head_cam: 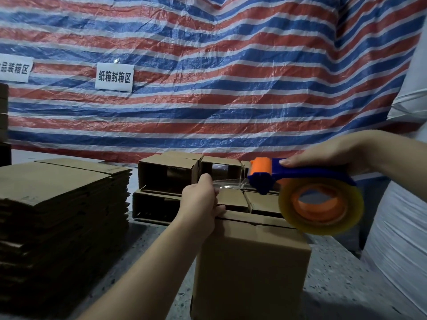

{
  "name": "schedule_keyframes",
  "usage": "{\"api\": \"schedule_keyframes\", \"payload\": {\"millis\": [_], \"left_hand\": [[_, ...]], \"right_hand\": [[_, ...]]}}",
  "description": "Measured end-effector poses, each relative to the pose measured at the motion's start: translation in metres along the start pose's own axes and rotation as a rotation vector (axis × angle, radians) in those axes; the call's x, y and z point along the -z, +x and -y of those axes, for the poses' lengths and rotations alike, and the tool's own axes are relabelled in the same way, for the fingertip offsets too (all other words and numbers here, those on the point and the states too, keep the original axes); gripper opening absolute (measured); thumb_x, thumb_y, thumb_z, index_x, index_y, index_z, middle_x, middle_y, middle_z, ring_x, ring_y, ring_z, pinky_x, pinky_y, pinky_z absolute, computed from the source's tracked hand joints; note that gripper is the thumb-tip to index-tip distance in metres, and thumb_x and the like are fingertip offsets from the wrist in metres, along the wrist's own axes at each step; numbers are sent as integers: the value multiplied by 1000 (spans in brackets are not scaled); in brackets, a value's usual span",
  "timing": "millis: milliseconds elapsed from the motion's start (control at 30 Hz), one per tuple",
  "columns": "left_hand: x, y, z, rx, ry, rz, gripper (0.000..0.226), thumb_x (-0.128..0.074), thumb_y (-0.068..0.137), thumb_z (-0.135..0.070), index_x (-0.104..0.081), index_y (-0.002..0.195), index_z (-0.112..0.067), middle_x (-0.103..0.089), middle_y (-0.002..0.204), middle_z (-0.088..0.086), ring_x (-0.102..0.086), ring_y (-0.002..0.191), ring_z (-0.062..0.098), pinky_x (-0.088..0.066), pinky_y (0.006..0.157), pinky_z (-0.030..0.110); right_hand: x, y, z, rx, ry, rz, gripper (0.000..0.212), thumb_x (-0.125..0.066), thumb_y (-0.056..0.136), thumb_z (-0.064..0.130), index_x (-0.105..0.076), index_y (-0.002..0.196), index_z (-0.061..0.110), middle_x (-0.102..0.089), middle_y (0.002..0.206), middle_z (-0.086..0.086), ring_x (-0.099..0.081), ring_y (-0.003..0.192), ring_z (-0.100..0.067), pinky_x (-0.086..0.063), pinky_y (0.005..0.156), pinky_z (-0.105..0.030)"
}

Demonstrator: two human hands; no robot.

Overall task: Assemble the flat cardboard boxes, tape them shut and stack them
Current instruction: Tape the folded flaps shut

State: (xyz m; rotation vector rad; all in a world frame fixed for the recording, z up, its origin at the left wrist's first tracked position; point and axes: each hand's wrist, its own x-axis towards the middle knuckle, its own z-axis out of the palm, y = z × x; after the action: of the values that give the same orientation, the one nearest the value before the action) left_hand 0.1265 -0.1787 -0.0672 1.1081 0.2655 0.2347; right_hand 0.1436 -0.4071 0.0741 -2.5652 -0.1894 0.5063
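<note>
Head view: far to the left of the left hand, a tall stack of flat boxes (62, 204) sits on the speckled grey table (342, 269). Beyond that hand, up against the red, white and blue striped tarp (208, 88), assembled boxes (168, 174) lie piled on their sides with open ends showing. The left hand (201, 199) rests against the far top edge of the upright box (251, 262) and pinches the free end of the clear tape (231, 182) between thumb and fingers. The strip runs taut to the right, above the box's closed flaps, into the blue and orange tape dispenser (300, 181). The right hand (330, 153) grips the dispenser from above, fingers curled over its handle, holding it just over the box's right top corner.
</note>
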Motion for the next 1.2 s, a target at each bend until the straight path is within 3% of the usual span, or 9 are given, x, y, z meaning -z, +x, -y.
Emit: {"api": "schedule_keyframes", "payload": {"millis": [67,100,167,267,367,500,633,1000,1200], "left_hand": [[3,2,-1,3,-72,-25,24,-47,93,-24,-56,77,-9,-47,67,4,-49,53,16,-62,73,47],[4,1,-2,15,-88,-35,23,-47,92,-24,-56,77,-9,-47,67,5,-54,54,18,-62,71,47],[6,0,-2,16,-120,-8,21,-47,92,-21,-56,80,-7,-47,69,6,-63,63,23,-63,67,43],[17,-2,-9,-40,-52,25,20,-49,93,-14,-54,76,-6,-46,65,4,-55,43,11,-62,68,37],[38,-1,-11,-223,286,66,23,-50,93,-21,-58,74,-11,-49,63,0,-49,54,13,-51,58,29],[64,0,-10,-169,501,150,23,-58,94,-28,-60,78,-11,-46,62,-2,-43,54,12,-39,51,24],[72,0,-7,-152,514,157,27,-69,90,-40,-70,83,-14,-54,64,-2,-49,58,12,-46,49,21],[85,7,16,-97,558,123,26,-67,91,-38,-64,92,-12,-55,88,5,-53,76,17,-47,46,20],[86,7,11,-29,484,159,23,-69,90,-31,-63,93,-9,-51,78,3,-46,64,13,-48,46,21]], "right_hand": [[-12,-1,12,-17,-75,-13,97,-83,49,75,-65,123,16,-75,110,-18,-73,97,-33,-60,88,-44],[-13,-2,12,-31,-114,-42,94,-80,49,75,-65,120,15,-76,105,-16,-74,88,-28,-62,76,-38],[-17,4,13,-25,-148,-63,94,-76,48,75,-65,118,13,-78,99,-14,-75,81,-24,-59,66,-32],[-18,4,17,-47,-175,-90,98,-76,44,75,-65,118,12,-78,97,-12,-75,81,-23,-59,65,-31],[-23,5,27,-70,-211,-66,99,-77,42,75,-65,118,12,-78,96,-11,-76,81,-21,-59,64,-30],[-26,12,40,-91,-305,-43,100,-77,38,76,-66,115,13,-79,91,-10,-76,74,-20,-58,60,-28],[-32,15,52,-108,-350,-6,89,-76,46,73,-67,110,12,-78,81,-8,-74,67,-19,-57,56,-27],[-42,28,71,-170,-509,20,87,-76,47,76,-70,107,13,-78,81,-6,-75,66,-19,-57,56,-26],[-41,30,72,-167,-523,21,89,-76,47,76,-69,111,13,-79,85,-8,-76,70,-20,-57,57,-26]]}}
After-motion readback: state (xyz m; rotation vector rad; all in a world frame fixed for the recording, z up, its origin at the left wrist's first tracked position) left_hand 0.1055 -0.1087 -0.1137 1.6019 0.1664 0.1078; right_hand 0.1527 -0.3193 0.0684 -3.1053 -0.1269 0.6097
